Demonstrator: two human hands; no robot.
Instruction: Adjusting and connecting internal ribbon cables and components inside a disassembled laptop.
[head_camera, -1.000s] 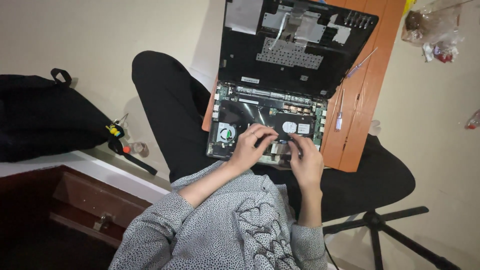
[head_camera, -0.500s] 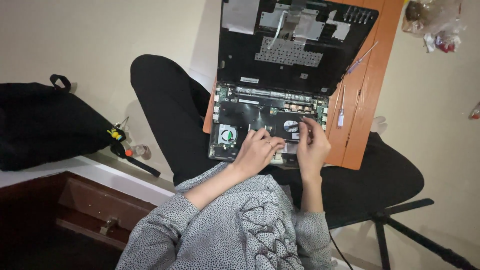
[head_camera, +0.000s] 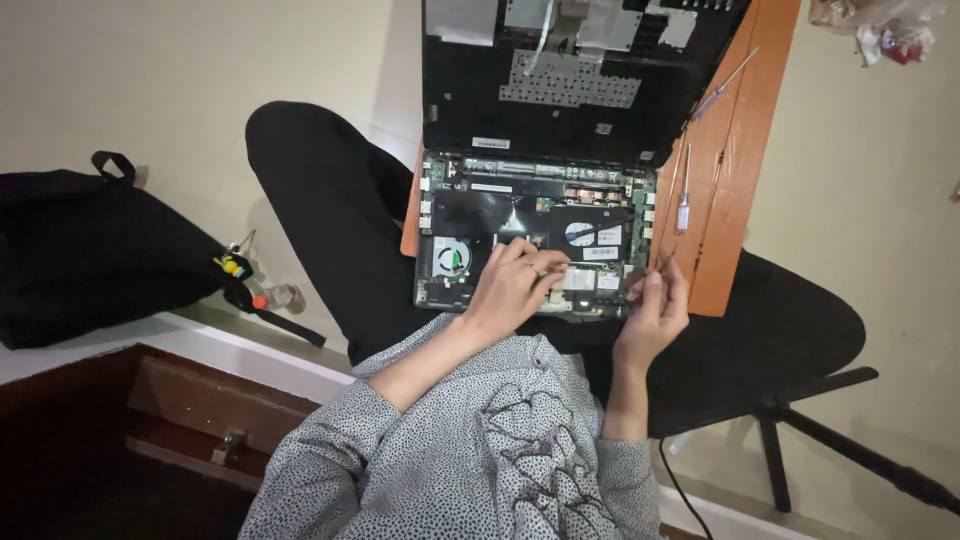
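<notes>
An opened laptop base (head_camera: 535, 215) with bare circuit board and a round fan (head_camera: 452, 258) lies on an orange board (head_camera: 735, 160) across my lap. Its black lid (head_camera: 570, 80) is folded away from me. My left hand (head_camera: 515, 285) rests flat on the lower middle of the circuit board, fingers apart, a ring on one finger. My right hand (head_camera: 655, 305) is at the laptop's right edge. Its fingertips pinch the lower end of a thin screwdriver (head_camera: 668, 215) that lies along the orange board.
A second screwdriver with a clear handle (head_camera: 684, 195) and a third (head_camera: 722, 85) lie on the orange board. A black bag (head_camera: 95, 255) sits at left with small tools (head_camera: 250, 285) beside it. A dark wooden drawer (head_camera: 190, 420) is lower left, a black stool (head_camera: 790, 330) under the board.
My right hand has left the circuit board and moved right to the laptop's edge, onto the thin screwdriver. My left hand has stayed on the board, shifting slightly.
</notes>
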